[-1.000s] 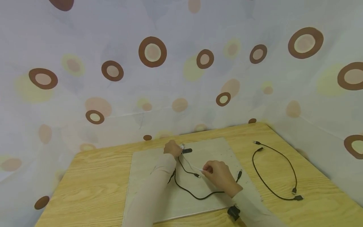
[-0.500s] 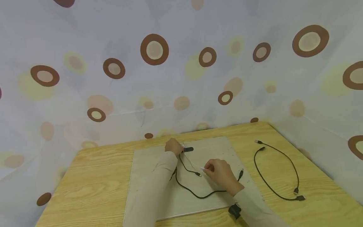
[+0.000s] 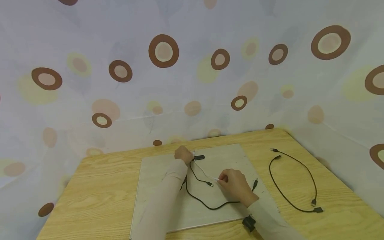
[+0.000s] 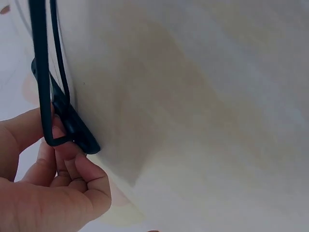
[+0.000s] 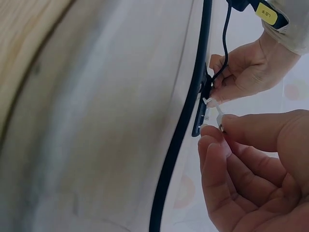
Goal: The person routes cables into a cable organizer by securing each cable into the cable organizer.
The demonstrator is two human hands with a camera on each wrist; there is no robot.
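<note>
White plug [image 5: 220, 119] pinched in right hand [image 3: 236, 185]; black bar [image 3: 199, 157] held by left hand [image 3: 182, 154].
The right fingers are closed to a pinch, thumb against forefinger, with only the plug's tip seen between them; the others are loosely curled. From there the white cable [image 3: 210, 177] is run towards the bar, near the far edge of a pale board [image 3: 222, 155] on the wooden surface [image 3: 99, 186]. The bar's end is gripped by the left fingers. A black plug [image 3: 209, 183] is left lying just beside the right fingertips.
</note>
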